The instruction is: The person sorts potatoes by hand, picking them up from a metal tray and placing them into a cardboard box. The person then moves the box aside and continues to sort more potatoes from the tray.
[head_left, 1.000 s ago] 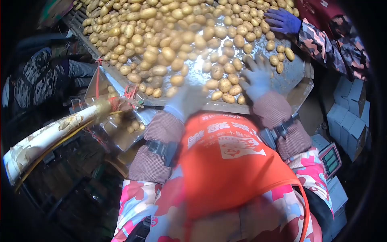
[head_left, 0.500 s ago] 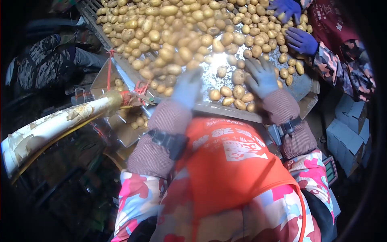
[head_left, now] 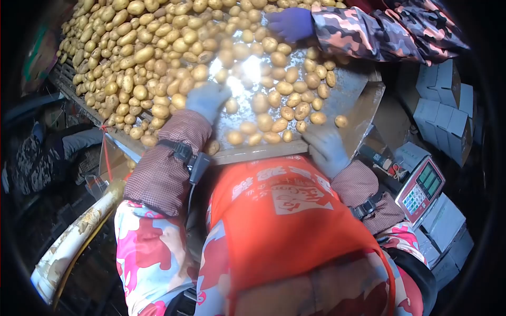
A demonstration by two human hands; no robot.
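My left hand [head_left: 206, 101], in a pale blue-grey glove, rests against the right side of the heaped potatoes [head_left: 158, 68]. Its fingers reach out over the metal tray, seemingly holding nothing. At the tray's front lip is my right hand [head_left: 325, 146], gloved alike and slightly blurred, fingers stretched out beside a few loose potatoes [head_left: 318, 118]. More potatoes [head_left: 263, 122] lie scattered on the shiny metal tray [head_left: 232, 124] between my hands, some smeared by motion or washed out by glare.
A co-worker's purple-gloved hand [head_left: 291, 24] reaches in over the tray from the upper right. A digital scale [head_left: 421, 189] stands at my right, near stacked cartons [head_left: 443, 116]. A peeling white pole [head_left: 79, 237] slants up at the lower left.
My view has shifted to the right, bringing the scale into sight. My right hand has come back to the tray's front lip. Several potatoes have spread toward the front; the co-worker's arm reaches farther in.
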